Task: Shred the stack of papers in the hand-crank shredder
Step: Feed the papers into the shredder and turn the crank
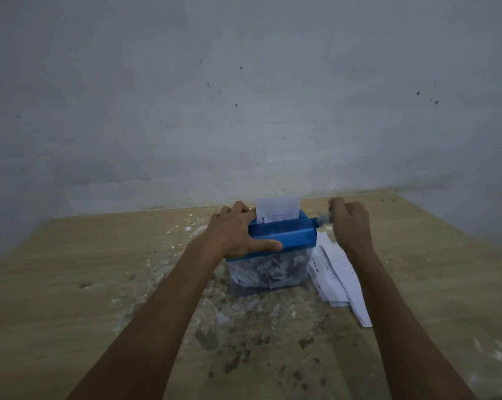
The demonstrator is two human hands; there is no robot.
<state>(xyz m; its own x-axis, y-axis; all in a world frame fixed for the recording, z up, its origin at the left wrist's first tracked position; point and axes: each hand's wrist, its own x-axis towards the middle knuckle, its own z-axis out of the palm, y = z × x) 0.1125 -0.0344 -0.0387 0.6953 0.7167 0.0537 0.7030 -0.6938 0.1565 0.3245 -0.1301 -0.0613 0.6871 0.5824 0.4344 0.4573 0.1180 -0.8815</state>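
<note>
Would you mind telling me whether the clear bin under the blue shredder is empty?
No, the clear bin beneath the blue shredder top already holds a heap of white paper shreds.

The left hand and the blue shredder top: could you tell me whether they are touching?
Touching. The head view shows the left hand laid over the shredder top, thumb along its front face and fingers over its back edge.

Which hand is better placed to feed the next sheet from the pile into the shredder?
The right hand, probably: the paper pile lies directly beneath it, right of the shredder. It must release the crank first. The left hand grips the blue top, steadying it.
</note>
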